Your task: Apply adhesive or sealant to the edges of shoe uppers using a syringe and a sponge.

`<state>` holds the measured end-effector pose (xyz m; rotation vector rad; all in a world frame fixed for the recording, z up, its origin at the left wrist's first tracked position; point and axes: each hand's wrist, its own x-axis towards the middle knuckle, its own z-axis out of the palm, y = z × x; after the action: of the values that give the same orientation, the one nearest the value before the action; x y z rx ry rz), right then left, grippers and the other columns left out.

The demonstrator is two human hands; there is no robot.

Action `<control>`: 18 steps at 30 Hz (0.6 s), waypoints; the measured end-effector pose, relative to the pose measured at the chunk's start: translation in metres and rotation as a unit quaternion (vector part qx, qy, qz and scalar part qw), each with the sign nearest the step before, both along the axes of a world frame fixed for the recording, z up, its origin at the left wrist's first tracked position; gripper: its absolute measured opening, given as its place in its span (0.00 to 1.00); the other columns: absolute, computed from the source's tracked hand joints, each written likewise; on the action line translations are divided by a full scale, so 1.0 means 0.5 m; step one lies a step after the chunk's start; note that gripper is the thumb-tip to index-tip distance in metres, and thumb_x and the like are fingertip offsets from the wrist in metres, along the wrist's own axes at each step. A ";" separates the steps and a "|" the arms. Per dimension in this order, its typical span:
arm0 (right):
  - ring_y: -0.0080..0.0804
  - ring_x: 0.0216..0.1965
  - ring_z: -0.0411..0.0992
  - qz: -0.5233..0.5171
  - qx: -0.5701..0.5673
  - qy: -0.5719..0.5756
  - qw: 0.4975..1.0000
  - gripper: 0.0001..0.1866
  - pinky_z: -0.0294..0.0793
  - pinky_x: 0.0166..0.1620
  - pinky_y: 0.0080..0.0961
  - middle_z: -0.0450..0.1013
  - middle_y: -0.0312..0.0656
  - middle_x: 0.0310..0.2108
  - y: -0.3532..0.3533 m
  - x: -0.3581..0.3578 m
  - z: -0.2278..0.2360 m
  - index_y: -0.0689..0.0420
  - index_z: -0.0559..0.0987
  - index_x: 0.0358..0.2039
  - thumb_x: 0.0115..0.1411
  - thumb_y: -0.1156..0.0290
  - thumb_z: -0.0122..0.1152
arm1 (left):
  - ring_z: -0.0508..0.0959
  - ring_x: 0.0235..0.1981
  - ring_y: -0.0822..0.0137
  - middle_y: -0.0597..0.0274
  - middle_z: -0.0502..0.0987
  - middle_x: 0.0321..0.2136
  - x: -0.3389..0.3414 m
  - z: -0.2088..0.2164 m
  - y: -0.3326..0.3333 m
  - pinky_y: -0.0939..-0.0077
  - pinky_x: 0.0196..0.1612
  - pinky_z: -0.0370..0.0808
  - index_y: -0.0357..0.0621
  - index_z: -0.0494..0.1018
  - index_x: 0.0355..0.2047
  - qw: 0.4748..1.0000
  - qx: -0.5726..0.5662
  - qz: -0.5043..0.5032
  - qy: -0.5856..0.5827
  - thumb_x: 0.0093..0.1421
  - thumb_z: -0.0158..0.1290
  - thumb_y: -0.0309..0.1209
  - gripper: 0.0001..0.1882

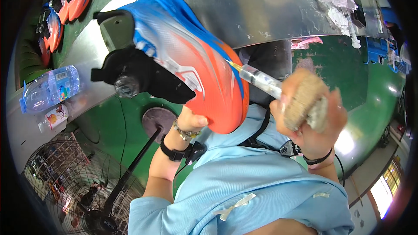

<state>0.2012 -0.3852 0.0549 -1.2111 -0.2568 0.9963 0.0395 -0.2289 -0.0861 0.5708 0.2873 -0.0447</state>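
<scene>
A shoe (196,56), blue at one end and fading through white to orange at the other, is held up over my lap. My left hand (190,121) grips it from below near the orange end; most of its fingers are hidden behind the shoe. In my right hand (322,122) is a clear syringe (263,79) with a yellow tip. That tip points at the line between the upper and the blue sole edge, at or very close to it. The same hand also clasps a tan, fuzzy pad (303,100), slightly blurred. Black material (146,72) fills the shoe's opening.
A metal table (257,4) curves across the top, with crumpled white scraps (337,11) at its right. More orange and blue shoes (78,0) stand at the far left. A clear plastic bottle (50,88) lies on the left ledge. Below it stands a caged fan (74,182).
</scene>
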 end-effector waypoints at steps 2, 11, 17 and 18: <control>0.19 0.08 0.49 0.003 -0.104 -0.083 0.991 0.35 0.48 0.12 0.16 0.60 0.41 0.20 0.012 0.000 0.051 0.64 0.62 0.23 0.51 0.36 0.39 | 0.68 0.48 0.60 0.55 0.66 0.48 0.045 0.002 -0.010 0.65 0.51 0.65 0.39 0.56 0.53 0.996 -0.048 0.007 -0.078 0.38 0.63 0.33 0.42; 0.23 0.14 0.54 -0.124 -0.023 -0.143 0.982 0.33 0.56 0.22 0.20 0.60 0.38 0.14 -0.025 0.003 0.063 0.61 0.62 0.23 0.48 0.36 0.46 | 0.60 0.55 0.52 0.54 0.62 0.52 0.188 0.024 -0.049 0.52 0.57 0.53 0.52 0.56 0.55 0.988 -0.097 0.074 -0.090 0.35 0.66 0.41 0.46; 0.26 0.13 0.51 -0.097 0.091 -0.154 0.979 0.29 0.55 0.23 0.25 0.59 0.39 0.22 -0.049 0.009 0.048 0.62 0.61 0.25 0.54 0.43 0.44 | 0.62 0.53 0.49 0.55 0.64 0.50 0.222 0.004 -0.050 0.51 0.56 0.55 0.49 0.59 0.53 0.980 -0.100 0.078 -0.154 0.39 0.64 0.42 0.41; 0.27 0.12 0.51 -0.097 0.122 -0.147 0.977 0.29 0.54 0.23 0.25 0.59 0.39 0.23 -0.050 0.012 0.048 0.63 0.61 0.25 0.54 0.43 0.44 | 0.64 0.52 0.52 0.58 0.66 0.49 0.232 0.009 -0.053 0.51 0.58 0.54 0.47 0.59 0.52 0.978 -0.111 0.080 -0.156 0.40 0.63 0.40 0.39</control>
<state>0.2074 -0.4101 0.0788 -1.1316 -0.4703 0.5938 0.1555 -0.2555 -0.0814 0.3252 0.0199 0.1653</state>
